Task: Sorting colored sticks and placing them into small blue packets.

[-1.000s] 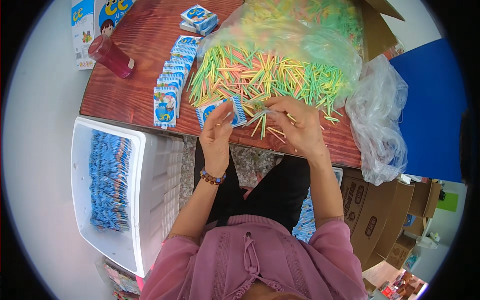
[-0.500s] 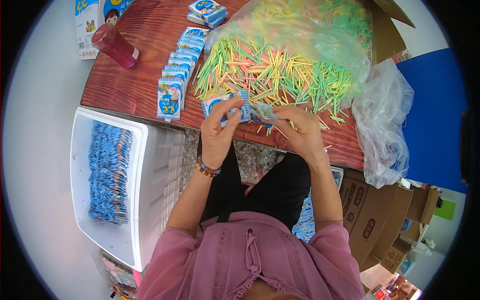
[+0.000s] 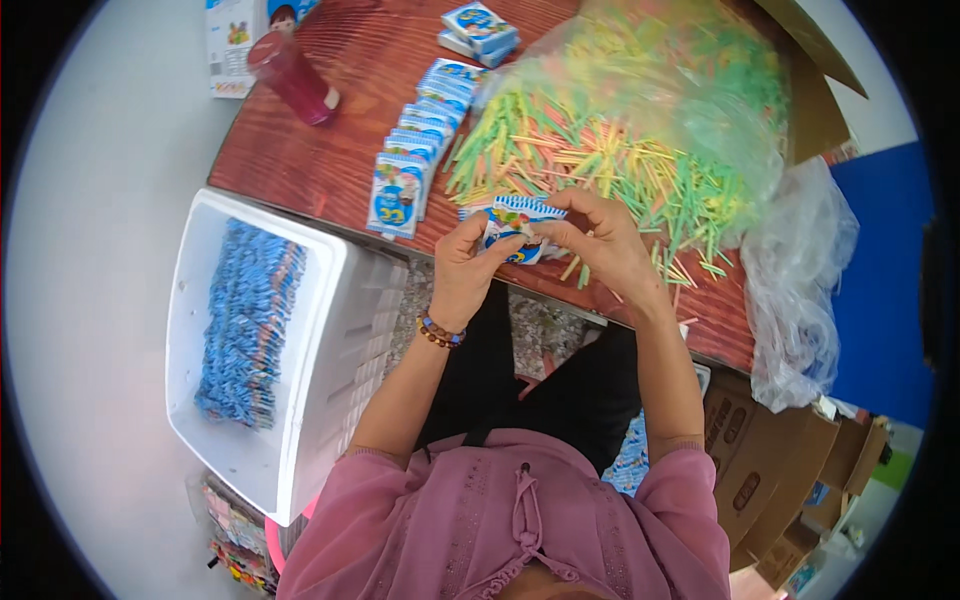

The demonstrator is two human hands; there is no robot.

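Note:
Near the table's front edge, my left hand (image 3: 464,272) pinches the left side of a small blue-and-white candy packet (image 3: 513,240). At the packet's right side, my right hand (image 3: 612,255) grips it too, with thumb and fingers closed. The packet's printed face is turned up. Partly hidden behind it, another packet seems to lie on the wood. Loose pastel candy sticks (image 3: 560,160) in yellow, green and pink are heaped just beyond my hands. Left of the heap, a row of overlapping packets (image 3: 400,190) lies on the table.
A clear plastic bag (image 3: 660,60) covers the back of the heap; a crumpled bag (image 3: 795,310) hangs at the right edge. A red-lidded bottle (image 3: 300,85) and small boxes (image 3: 480,30) stand farther back. A white foam box (image 3: 340,300) of packets is at left, cartons (image 3: 760,460) at right.
My left hand has come to the packet that my right hand held, and both now grip it. The packet has turned its printed face up. The whole view has shifted.

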